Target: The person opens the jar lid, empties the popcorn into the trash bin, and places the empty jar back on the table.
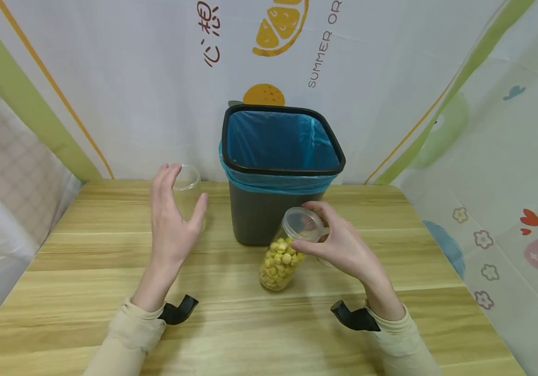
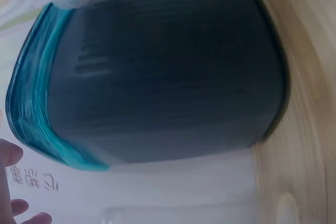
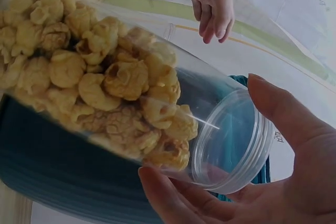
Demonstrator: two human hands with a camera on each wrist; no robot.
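A clear plastic jar of yellow popcorn (image 1: 280, 263) stands tilted in front of the bin, its top leaning right. My right hand (image 1: 346, 245) grips it around the clear top (image 3: 233, 140), thumb and fingers on opposite sides. Over on the left, my left hand (image 1: 172, 224) is raised with fingers extended and thumb apart, holding nothing. Just beyond it stands a second clear jar (image 1: 188, 180), partly hidden by the hand; no popcorn shows in it. Whether the left hand touches that jar, I cannot tell.
A dark grey bin (image 1: 254, 219) with a black rim and blue liner (image 1: 273, 138) stands at the back middle of the wooden table (image 1: 231, 324). Behind hangs a white curtain (image 1: 156, 78) with orange prints. A clear round edge (image 1: 326, 262) shows beneath the right hand.
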